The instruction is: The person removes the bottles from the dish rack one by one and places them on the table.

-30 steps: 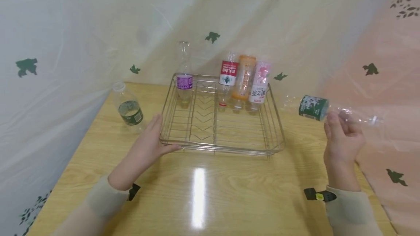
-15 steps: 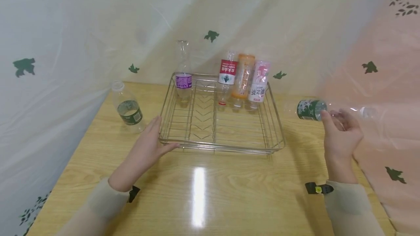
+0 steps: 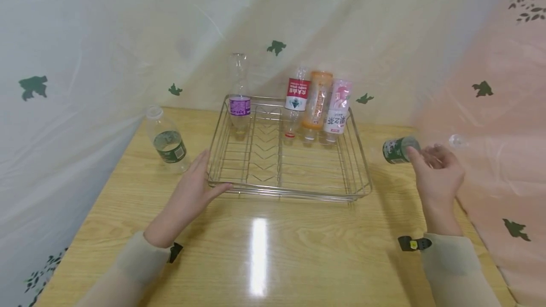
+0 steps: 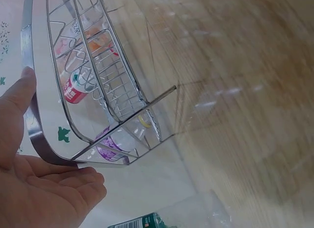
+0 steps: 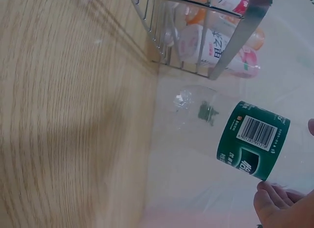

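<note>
My right hand (image 3: 441,174) pinches a clear plastic bottle (image 3: 398,149) with a green label, held lying roughly sideways right of the wire rack (image 3: 290,194). In the right wrist view the bottle's label (image 5: 253,139) shows a barcode, and its base points toward the rack. My left hand (image 3: 187,193) rests at the rack's near left corner, thumb along the front rim and fingers straight along the left side. Inside the rack, bottles lean at the back: one with a purple label (image 3: 240,106), one red and white (image 3: 297,94), one orange (image 3: 317,101), one pink and white (image 3: 338,108).
Left of the rack, a second clear bottle with a green label (image 3: 169,146) stands uncapped on the wooden table (image 3: 324,255). A pale curtain with leaf prints (image 3: 192,27) hangs behind the table and along both sides.
My right hand has moved slightly left with the bottle, which has turned so its neck end now sits further left and higher. The left hand stays at the rack's corner.
</note>
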Demonstrator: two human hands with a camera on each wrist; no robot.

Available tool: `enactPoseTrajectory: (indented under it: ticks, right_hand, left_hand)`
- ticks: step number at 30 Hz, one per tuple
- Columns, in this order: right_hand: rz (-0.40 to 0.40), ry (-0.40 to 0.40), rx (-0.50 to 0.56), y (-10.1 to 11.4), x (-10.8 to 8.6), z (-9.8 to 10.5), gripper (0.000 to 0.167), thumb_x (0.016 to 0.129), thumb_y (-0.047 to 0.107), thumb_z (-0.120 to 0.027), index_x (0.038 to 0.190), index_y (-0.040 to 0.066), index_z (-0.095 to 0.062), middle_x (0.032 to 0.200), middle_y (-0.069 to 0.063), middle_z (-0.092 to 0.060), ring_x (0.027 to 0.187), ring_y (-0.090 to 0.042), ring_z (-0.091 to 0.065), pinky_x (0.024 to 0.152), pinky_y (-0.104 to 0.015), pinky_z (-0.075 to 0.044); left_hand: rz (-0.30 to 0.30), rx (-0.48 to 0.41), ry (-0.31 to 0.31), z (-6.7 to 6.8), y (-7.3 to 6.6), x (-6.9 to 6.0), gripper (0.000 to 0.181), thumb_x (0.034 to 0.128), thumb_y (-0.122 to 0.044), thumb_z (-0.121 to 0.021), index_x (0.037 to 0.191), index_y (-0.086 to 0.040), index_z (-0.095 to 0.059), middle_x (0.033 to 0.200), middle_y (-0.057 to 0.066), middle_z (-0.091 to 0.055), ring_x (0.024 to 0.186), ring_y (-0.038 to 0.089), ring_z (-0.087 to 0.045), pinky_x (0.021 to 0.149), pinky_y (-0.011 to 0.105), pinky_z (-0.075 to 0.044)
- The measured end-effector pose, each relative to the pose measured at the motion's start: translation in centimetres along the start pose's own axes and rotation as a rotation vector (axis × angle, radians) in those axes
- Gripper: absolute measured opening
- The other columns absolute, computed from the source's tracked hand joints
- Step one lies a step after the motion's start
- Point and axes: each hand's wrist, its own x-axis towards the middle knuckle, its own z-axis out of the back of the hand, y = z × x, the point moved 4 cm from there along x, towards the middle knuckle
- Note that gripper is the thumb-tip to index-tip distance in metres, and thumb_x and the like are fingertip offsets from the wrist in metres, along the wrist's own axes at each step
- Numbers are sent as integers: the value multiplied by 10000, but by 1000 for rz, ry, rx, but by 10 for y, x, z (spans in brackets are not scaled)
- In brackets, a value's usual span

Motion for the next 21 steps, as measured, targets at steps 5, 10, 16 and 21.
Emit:
enactPoseTrajectory:
  ticks: [5,10,16,21]
  right_hand:
    - [15,39,-172,-4,2,-1,777,856,398,-817,1502,116,-488,1329,-48,-565,1241,-203,-554,1052,-270,-455]
    - [20,90,-260,-6,3,-4,852,866,453,-794,1550,110,-421,1393,-101,-541,1282,-216,-518,1074,-285,-435]
    - [44,116,-315,-7,5,-8,800,878,453,-782,1503,56,-479,1396,-148,-537,1279,-261,-513,1091,-310,-426]
    - [39,146,-358,-7,6,-13,746,876,480,-773,1408,12,-538,1377,-157,-534,1272,-306,-504,1092,-363,-432]
  left_hand:
    - [-1,17,1,-1,2,0,1109,846,-468,-814,1577,75,-183,1603,297,-224,1460,460,-238,1179,586,-219]
    - [-4,6,13,-3,4,1,1138,848,-506,-795,1588,63,-144,1611,295,-201,1468,455,-221,1185,578,-209]
    - [-10,-16,14,-4,5,3,1146,842,-522,-793,1600,36,-138,1617,276,-209,1471,439,-226,1186,573,-214]
    - [-8,-30,12,-3,5,3,1129,852,-531,-781,1602,28,-149,1614,276,-219,1465,443,-240,1181,579,-225]
